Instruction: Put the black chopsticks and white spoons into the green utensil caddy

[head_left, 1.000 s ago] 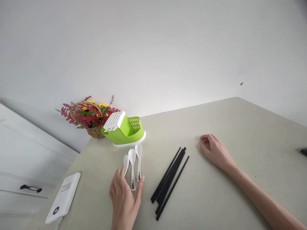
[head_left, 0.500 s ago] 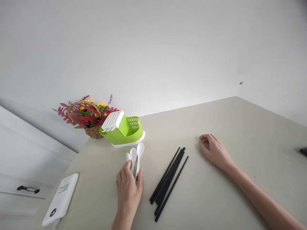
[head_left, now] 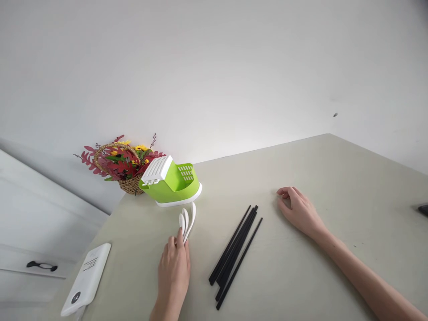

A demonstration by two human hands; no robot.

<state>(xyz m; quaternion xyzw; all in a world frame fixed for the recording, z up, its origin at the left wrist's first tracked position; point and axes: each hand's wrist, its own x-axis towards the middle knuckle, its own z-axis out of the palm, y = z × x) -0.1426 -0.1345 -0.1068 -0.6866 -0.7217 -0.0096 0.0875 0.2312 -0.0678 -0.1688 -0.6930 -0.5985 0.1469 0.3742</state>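
Note:
My left hand (head_left: 174,265) is closed around the handles of three white spoons (head_left: 185,220), gathered in a bunch and turned partly on edge. Their bowls point away from me, just short of a green and white utensil holder (head_left: 170,187). Several black chopsticks (head_left: 236,256) lie loosely side by side on the table between my two hands. To the right of them, my right hand (head_left: 297,211) rests on the tabletop, its fingers curled in toward the thumb, with nothing visible in them.
Behind the holder stands a wicker basket (head_left: 132,183) of red and yellow artificial flowers. A white power bank (head_left: 86,278) lies at the table's left edge. A dark object (head_left: 423,209) shows at the far right. Beyond the grey-green table (head_left: 301,160) is a wall.
My left hand has closed on the spoons, drawing them together and tilting them onto their edges, slightly to the left. My right hand and the chopsticks stay where they were.

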